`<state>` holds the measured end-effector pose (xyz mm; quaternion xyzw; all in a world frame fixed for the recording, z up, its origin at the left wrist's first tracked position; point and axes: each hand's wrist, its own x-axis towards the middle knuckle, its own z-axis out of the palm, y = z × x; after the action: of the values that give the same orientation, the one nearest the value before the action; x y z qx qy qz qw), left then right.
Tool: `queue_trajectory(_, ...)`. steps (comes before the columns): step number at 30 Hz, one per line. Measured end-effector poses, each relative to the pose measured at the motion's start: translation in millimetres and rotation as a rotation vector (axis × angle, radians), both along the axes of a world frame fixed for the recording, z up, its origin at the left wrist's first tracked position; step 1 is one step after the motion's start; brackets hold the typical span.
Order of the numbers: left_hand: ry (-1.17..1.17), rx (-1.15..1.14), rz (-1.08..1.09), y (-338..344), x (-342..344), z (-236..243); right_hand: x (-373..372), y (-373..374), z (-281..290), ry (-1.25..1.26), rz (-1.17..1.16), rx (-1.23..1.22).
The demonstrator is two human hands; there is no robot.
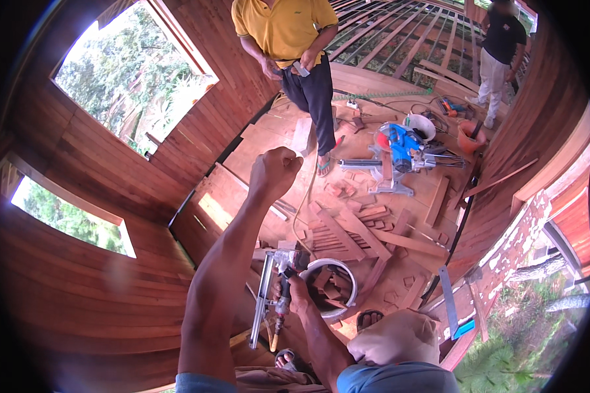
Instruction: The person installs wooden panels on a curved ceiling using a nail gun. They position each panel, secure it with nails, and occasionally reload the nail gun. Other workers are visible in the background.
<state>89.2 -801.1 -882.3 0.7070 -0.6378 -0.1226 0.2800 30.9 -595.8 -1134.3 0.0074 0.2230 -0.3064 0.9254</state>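
One fisheye view looks down from the wearer's head; the left hand (275, 171) is mid-view, nearer the lens than the right hand (298, 293) below. It faces across a wooden floor (262, 149); the plank wall (98, 295) bends along the left rim.

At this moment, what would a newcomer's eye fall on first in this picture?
Probably the left hand, closed in a fist near the middle of the view, comes first. Below it, the right hand grips a nail gun beside a white-rimmed bucket of wood offcuts. Farther off, a blue saw stands right of centre, and a person in a yellow shirt stands at the top.
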Motion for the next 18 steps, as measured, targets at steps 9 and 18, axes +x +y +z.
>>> queue_trajectory(9,-0.007,0.034,0.071,-5.0,12.1,-3.1,1.1,4.5,0.6,0.045,0.023,-0.122)
queue_trajectory(18,0.058,0.019,0.227,-29.3,16.9,-28.6,-1.3,9.8,6.5,-0.009,0.038,-0.074)
